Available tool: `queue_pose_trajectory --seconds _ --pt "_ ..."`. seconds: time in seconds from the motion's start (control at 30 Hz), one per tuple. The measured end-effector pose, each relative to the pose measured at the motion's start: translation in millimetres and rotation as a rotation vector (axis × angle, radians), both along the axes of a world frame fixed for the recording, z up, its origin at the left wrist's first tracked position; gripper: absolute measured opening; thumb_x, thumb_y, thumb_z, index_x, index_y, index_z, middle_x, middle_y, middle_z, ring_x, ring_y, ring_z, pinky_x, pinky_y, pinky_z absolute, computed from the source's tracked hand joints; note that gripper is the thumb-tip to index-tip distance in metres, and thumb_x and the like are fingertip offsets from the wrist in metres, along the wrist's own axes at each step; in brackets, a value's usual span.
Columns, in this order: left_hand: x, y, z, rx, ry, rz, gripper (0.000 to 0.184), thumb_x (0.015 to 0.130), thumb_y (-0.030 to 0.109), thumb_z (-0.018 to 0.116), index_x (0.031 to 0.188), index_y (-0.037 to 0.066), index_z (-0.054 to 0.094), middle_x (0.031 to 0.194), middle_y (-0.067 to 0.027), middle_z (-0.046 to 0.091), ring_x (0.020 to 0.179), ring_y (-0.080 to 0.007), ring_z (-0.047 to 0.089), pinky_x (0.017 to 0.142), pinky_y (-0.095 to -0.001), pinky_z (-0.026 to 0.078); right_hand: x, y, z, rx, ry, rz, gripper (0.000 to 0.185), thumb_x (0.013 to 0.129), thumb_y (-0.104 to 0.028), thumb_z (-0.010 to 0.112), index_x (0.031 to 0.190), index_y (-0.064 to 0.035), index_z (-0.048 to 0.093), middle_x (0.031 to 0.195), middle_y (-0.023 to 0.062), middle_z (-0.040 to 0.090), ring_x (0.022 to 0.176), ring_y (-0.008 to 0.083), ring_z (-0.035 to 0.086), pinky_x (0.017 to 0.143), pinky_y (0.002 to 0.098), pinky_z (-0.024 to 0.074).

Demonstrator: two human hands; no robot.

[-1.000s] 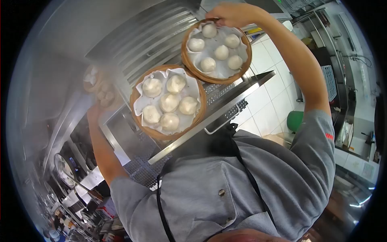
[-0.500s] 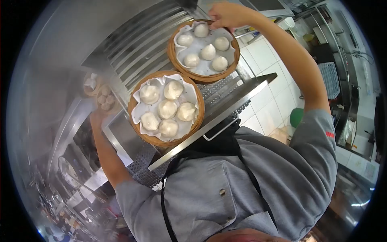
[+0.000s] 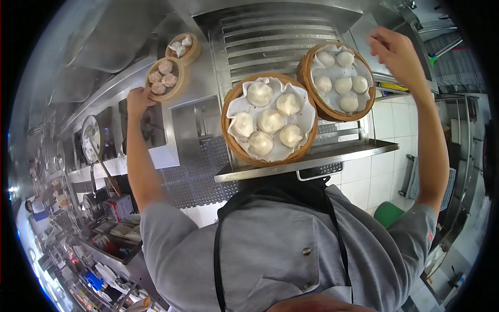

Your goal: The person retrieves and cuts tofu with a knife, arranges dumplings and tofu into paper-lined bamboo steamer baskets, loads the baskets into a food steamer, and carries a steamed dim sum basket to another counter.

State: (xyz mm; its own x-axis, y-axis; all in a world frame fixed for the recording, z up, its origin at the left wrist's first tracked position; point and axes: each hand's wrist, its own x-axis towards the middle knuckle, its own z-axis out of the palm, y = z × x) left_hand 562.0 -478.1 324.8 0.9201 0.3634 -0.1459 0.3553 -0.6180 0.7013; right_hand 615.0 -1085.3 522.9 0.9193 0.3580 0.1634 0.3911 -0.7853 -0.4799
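Observation:
At the left, my left hand [image 3: 139, 101] grips the rim of a small bamboo steamer basket [image 3: 183, 86] holding several pinkish dumplings [image 3: 169, 80]. A second small bamboo steamer basket [image 3: 197, 50] with white dumplings [image 3: 181, 50] touches it behind. Two larger paper-lined bamboo steamers rest on the pulled-out metal drawer [image 3: 306, 159]: the front steamer [image 3: 226, 127] holds several pleated buns [image 3: 271, 120], and the right steamer [image 3: 306, 78] holds several smoother buns [image 3: 343, 85]. Just off the right steamer's far edge, my right hand [image 3: 391, 49] hangs in the air, empty, fingers loosely apart.
Slatted metal racks [image 3: 275, 44] lie behind the large steamers. A metal handle [image 3: 321, 174] projects from the drawer front near my body. To the left are a stove counter and a round wok-like pan [image 3: 90, 138]. A green stool [image 3: 388, 213] stands low at the right.
My right hand has let go of the right steamer's rim and lifted away. My view has turned, bringing the left counter and small baskets out of the steam haze.

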Motion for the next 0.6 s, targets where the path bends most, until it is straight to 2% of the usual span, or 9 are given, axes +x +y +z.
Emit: queue_pose_trajectory --seconds 0.03,0.1,0.17,0.27,0.3,0.33,0.43,0.53,0.6 --pt "-9.4 -4.3 27.2 0.008 -0.007 0.006 0.033 0.087 0.019 0.057 0.083 -0.013 0.065 0.065 -0.0125 0.065 0.059 -0.0208 0.068 0.051 -0.0287 0.055 -3.1 19.7 3.2 0.056 -0.129 0.098 0.021 0.088 -0.020 0.060 0.087 0.0009 0.063 0.059 0.0063 0.056 0.050 0.0122 0.050 0.049 0.0290 0.0414" --pt "-26.2 -30.0 85.4 0.195 -0.013 -0.029 0.033 0.087 0.020 0.057 0.085 -0.012 0.066 0.068 -0.0126 0.066 0.059 -0.0197 0.067 0.053 -0.0269 0.055 -8.6 60.9 11.3 0.019 -0.007 0.246 0.018 0.089 -0.016 0.059 0.092 0.0006 0.063 0.066 0.0057 0.059 0.057 0.0116 0.052 0.056 0.0277 0.0449" --pt "-36.1 -56.6 132.2 0.098 -0.035 -0.009 0.033 0.087 0.020 0.056 0.084 -0.011 0.065 0.070 -0.0130 0.066 0.059 -0.0189 0.067 0.053 -0.0264 0.055 -10.1 101.5 11.5 0.051 0.000 0.428 0.019 0.088 -0.018 0.060 0.093 0.0001 0.064 0.067 0.0080 0.061 0.058 0.0133 0.055 0.056 0.0290 0.0452" --pt "-41.3 -103.6 185.6 -0.003 -0.050 -0.013 0.031 0.087 0.020 0.056 0.084 -0.010 0.065 0.072 -0.0131 0.066 0.059 -0.0169 0.065 0.053 -0.0248 0.054 -15.6 154.4 9.9 0.089 0.095 0.443 0.029 0.088 -0.027 0.060 0.085 0.0009 0.066 0.062 0.0105 0.062 0.056 0.0160 0.061 0.054 0.0307 0.0480" --pt "-41.2 -118.5 197.2 -0.004 -0.043 -0.039 0.031 0.087 0.020 0.056 0.084 -0.009 0.065 0.072 -0.0128 0.066 0.059 -0.0157 0.065 0.052 -0.0237 0.053 -19.1 167.2 11.0 0.154 0.314 0.380 0.032 0.088 -0.029 0.061 0.083 0.0022 0.066 0.063 0.0109 0.062 0.056 0.0164 0.061 0.053 0.0300 0.0494" --pt "-39.1 -131.7 203.9 -0.004 -0.049 -0.041 0.031 0.087 0.020 0.056 0.084 -0.009 0.065 0.072 -0.0128 0.066 0.059 -0.0157 0.065 0.052 -0.0237 0.053 -22.0 172.4 12.1 0.218 0.533 0.311 0.035 0.088 -0.031 0.061 0.082 0.0036 0.066 0.063 0.0112 0.063 0.056 0.0168 0.062 0.053 0.0293 0.0508" --pt "-30.9 -167.9 211.3 -0.116 -0.081 -0.195 0.030 0.087 0.020 0.057 0.084 -0.009 0.066 0.069 -0.0108 0.064 0.057 -0.0136 0.064 0.052 -0.0225 0.053 -28.0 173.5 15.7 0.431 0.737 0.252 0.042 0.092 -0.037 0.059 0.091 0.0051 0.063 0.069 0.0124 0.063 0.057 0.0165 0.061 0.052 0.0278 0.0522" --pt "-15.3 -196.5 206.5 -0.169 -0.082 -0.263 0.030 0.087 0.020 0.058 0.083 -0.009 0.066 0.068 -0.0099 0.063 0.057 -0.0118 0.063 0.050 -0.0213 0.052 -15.8 154.5 -1.0 0.405 0.740 0.161 0.041 0.090 -0.034 0.058 0.093 0.0062 0.062 0.069 0.0126 0.063 0.056 0.0173 0.062 0.050 0.0281 0.0527" --pt "-2.1 -206.9 194.1 -0.225 -0.029 -0.354 0.036 0.091 0.028 0.060 0.087 -0.007 0.066 0.070 -0.0091 0.063 0.057 -0.0121 0.062 0.053 -0.0208 0.051 -12.3 144.0 2.0 0.382 0.717 0.080 0.038 0.090 -0.031 0.057 0.093 0.0063 0.061 0.069 0.0124 0.062 0.055 0.0176 0.062 0.049 0.0285 0.0529"
